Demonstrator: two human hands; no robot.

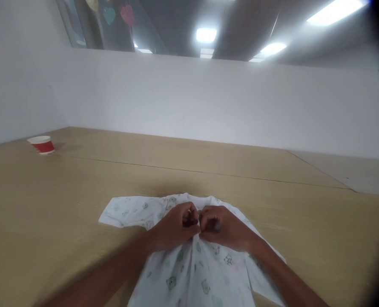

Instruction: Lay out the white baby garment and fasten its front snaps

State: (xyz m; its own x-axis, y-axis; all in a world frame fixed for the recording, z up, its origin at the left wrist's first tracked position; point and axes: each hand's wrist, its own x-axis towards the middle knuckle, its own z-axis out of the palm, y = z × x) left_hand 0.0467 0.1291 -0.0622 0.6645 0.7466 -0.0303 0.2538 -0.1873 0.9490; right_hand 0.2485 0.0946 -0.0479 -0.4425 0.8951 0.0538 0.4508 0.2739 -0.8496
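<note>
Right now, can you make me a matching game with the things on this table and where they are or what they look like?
Things:
1. cup
2. printed garment
3. left hand
4. right hand

Descriptions:
A. white cloth with small animal prints, spread on the table
B. red and white, far off at the left
C. pinching the cloth at the middle, on the right side
D. pinching the cloth at the middle, on the left side

Pairs: 1-B, 2-A, 3-D, 4-C
</note>
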